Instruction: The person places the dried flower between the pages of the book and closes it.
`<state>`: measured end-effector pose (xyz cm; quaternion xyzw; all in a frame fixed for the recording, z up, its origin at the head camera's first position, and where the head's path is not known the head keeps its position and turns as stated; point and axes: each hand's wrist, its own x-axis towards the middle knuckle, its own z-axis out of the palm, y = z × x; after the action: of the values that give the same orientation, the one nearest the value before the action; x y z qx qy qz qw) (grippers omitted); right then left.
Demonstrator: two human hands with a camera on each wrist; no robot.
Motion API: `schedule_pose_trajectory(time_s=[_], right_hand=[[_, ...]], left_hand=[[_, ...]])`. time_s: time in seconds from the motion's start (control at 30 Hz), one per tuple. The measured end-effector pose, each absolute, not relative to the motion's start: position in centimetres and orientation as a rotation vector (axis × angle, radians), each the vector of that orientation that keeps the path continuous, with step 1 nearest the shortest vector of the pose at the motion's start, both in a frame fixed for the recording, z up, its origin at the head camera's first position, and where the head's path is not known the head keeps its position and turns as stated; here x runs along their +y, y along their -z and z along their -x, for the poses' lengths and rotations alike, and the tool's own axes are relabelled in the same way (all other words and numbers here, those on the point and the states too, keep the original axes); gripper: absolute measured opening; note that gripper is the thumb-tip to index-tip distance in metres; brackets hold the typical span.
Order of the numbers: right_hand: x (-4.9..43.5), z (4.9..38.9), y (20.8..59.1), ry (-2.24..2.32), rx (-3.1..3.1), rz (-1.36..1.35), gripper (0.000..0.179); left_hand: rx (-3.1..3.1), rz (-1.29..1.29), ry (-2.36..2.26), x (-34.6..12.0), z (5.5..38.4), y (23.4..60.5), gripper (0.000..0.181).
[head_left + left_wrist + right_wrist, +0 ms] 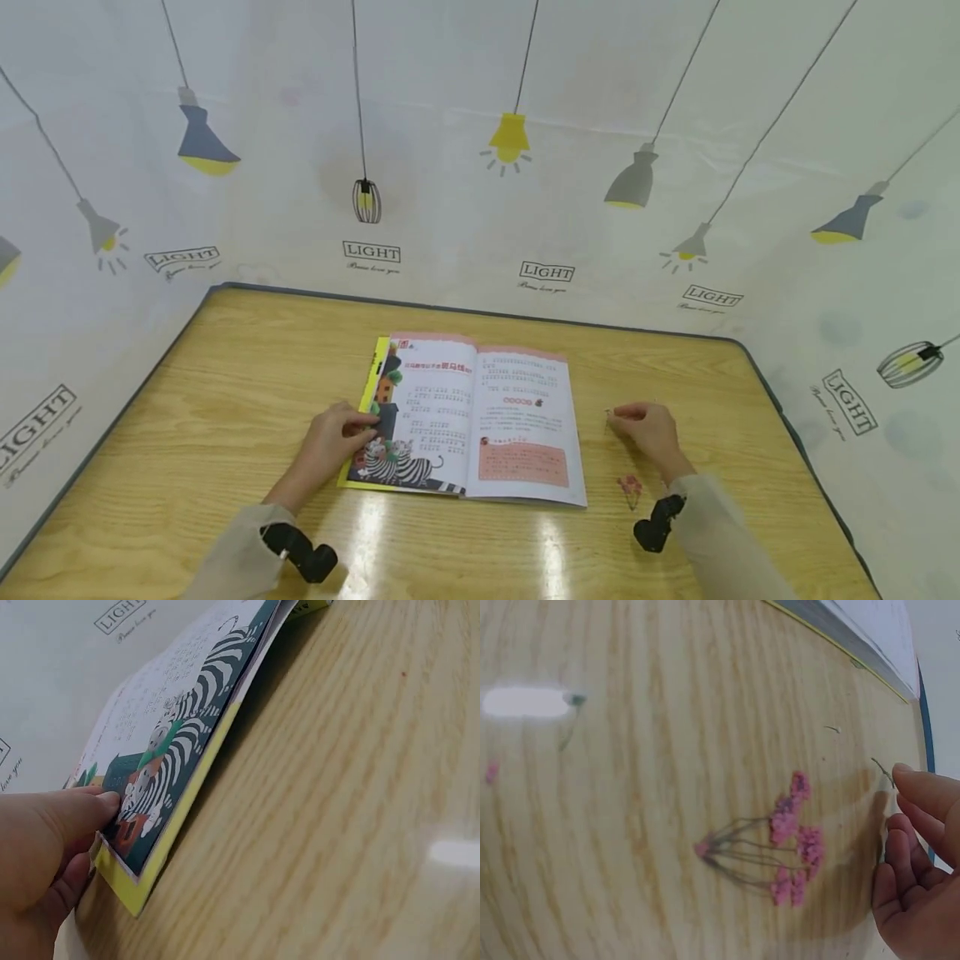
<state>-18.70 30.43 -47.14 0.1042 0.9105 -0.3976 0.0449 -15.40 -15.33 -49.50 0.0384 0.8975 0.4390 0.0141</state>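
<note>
An open picture book (472,417) lies in the middle of the wooden table (225,392); its left page shows zebras (187,712). My left hand (366,427) holds the book's left edge, thumb (105,802) on the page and fingers under the yellow cover (142,889). To the right of the book my right hand (617,417) rests on the table with its fingers curled. It appears to pinch a thin green stem (883,771) at its fingertips (915,780). A pink dried flower sprig (780,851) lies loose on the table just beside that hand (904,855).
A white curtain (480,167) printed with lamps surrounds the table on three sides. Tiny plant bits (831,729) lie scattered near the sprig. Black wrist cameras (300,554) sit on both forearms. Bare wood stretches left of the book and along the front edge.
</note>
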Motion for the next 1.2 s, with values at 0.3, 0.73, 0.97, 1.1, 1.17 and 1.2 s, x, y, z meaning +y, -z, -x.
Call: schedule_pose_trajectory(time_s=[0.3, 0.73, 0.97, 1.1, 1.17, 1.2], right_hand=[[29.8, 18.4, 48.4, 1.211, 2.900, -0.364, 0.028], [29.0, 18.3, 48.5, 1.169, 2.936, -0.364, 0.024], [28.6, 18.4, 48.5, 1.085, 2.932, -0.326, 0.023], [28.6, 18.4, 48.4, 1.052, 2.942, -0.306, 0.023], [28.6, 18.4, 48.4, 1.051, 2.944, -0.308, 0.024], [28.7, 18.3, 48.5, 1.047, 2.946, -0.310, 0.024]], left_hand=[[2.745, -0.090, -1.461, -15.5, 15.3, 50.3, 0.020], [2.738, -0.076, -1.506, -15.4, 14.9, 50.3, 0.020], [2.730, -0.094, -1.530, -15.4, 14.9, 50.3, 0.020], [2.726, -0.091, -1.538, -15.4, 14.9, 50.3, 0.020], [2.725, -0.084, -1.534, -15.4, 14.9, 50.4, 0.020], [2.728, -0.079, -1.530, -15.4, 14.8, 50.3, 0.020]])
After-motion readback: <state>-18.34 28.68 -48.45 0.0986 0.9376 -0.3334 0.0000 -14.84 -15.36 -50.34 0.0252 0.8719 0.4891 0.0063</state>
